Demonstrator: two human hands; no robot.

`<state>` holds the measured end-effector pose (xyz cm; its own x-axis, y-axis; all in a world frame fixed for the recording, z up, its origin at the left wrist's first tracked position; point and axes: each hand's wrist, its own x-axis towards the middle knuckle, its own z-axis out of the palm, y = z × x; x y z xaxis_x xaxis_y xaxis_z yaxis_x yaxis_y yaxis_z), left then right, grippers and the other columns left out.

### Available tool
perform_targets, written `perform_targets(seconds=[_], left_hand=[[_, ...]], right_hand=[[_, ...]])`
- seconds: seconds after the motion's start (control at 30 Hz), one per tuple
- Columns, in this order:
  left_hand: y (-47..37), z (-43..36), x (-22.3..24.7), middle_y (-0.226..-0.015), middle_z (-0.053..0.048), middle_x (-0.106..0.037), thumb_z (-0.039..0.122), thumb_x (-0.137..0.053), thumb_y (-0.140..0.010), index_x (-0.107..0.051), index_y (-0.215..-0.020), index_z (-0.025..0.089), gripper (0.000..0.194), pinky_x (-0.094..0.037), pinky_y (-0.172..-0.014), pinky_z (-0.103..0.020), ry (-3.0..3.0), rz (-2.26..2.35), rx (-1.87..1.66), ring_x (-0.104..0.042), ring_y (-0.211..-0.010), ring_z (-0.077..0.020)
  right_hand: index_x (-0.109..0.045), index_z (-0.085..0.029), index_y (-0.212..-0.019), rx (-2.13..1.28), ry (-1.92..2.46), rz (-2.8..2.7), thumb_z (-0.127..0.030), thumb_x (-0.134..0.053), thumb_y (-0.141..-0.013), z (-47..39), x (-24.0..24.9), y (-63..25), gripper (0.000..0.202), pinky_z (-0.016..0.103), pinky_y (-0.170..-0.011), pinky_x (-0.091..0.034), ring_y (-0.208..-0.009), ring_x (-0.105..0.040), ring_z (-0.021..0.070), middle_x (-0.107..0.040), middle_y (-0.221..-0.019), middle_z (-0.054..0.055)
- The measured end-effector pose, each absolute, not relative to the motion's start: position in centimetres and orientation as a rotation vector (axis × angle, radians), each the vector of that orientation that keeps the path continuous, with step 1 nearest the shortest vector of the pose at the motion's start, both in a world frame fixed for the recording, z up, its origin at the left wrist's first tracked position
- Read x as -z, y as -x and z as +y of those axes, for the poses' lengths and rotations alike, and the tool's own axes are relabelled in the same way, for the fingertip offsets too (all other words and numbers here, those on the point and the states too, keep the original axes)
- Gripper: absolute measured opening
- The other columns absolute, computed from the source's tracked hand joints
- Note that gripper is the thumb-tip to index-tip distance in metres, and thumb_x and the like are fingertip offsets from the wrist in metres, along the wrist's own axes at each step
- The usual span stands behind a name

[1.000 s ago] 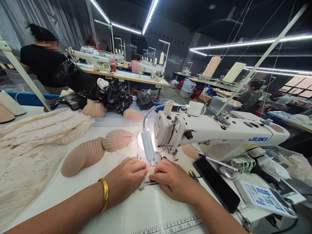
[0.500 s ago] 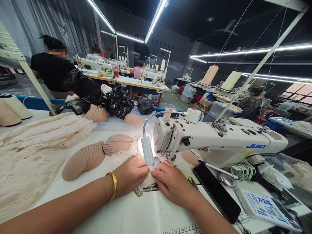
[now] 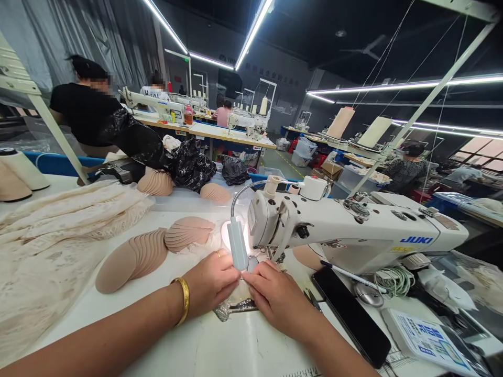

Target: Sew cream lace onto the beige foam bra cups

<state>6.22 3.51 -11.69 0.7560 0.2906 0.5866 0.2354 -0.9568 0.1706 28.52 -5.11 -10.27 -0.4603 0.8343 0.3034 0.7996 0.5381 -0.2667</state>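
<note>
My left hand [image 3: 210, 283] and my right hand [image 3: 277, 296] meet at the front of a white sewing machine [image 3: 353, 225], just below its needle area. The fingertips of both are closed, thumb against fingers, on pale fabric [image 3: 202, 252]; most of that cloth is hidden by the hands and a grey lamp [image 3: 238, 246]. The lit lamp hangs on a bendy neck right above my fingers. Left of my left hand, fanned stacks of beige moulded bra cups [image 3: 133, 259] lie on the white table [image 3: 165, 345].
Cream lace [image 3: 51, 251] is heaped at the left, near thread cones [image 3: 23, 175]. On the right lie a black phone [image 3: 351, 317], a pen [image 3: 349, 275], a coiled cable [image 3: 395, 280] and a plastic case [image 3: 430, 340]. A co-worker in black [image 3: 84, 107] sits beyond the table.
Both hands stay together at the needle area, with hardly any shift of the fingers. The view has tilted slightly.
</note>
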Motion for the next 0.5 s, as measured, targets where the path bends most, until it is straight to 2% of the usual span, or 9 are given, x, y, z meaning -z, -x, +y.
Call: perform_targets(seconds=[0.33, 0.5], left_hand=[[-6.36, 3.78, 12.55, -0.079, -0.005, -0.057, 0.018, -0.042, -0.104, -0.061, -0.081, 0.019, 0.03, -0.039, -0.064, -0.034, -2.874, 0.442, -0.974, -0.046, -0.073, -0.0217], [-6.3, 3.86, 12.63, -0.082, -0.006, -0.06, 0.018, -0.044, -0.104, -0.062, -0.086, 0.02, 0.026, -0.043, -0.068, -0.034, -2.866, 0.442, -0.932, -0.051, -0.076, -0.0223]], right_hand=[[-0.066, -0.022, -0.118, -0.096, 1.341, -2.4, -0.011, -0.049, -0.103, -5.14, 10.24, -28.39, 0.025, 0.03, -0.059, -0.039, -0.08, -0.056, 0.0215, -0.06, -0.089, 0.004], [-0.066, -0.022, -0.118, -0.107, 1.368, -2.403, -0.011, -0.05, -0.103, -5.18, 10.38, -28.55, 0.025, 0.03, -0.059, -0.04, -0.082, -0.057, 0.0221, -0.059, -0.09, 0.004]])
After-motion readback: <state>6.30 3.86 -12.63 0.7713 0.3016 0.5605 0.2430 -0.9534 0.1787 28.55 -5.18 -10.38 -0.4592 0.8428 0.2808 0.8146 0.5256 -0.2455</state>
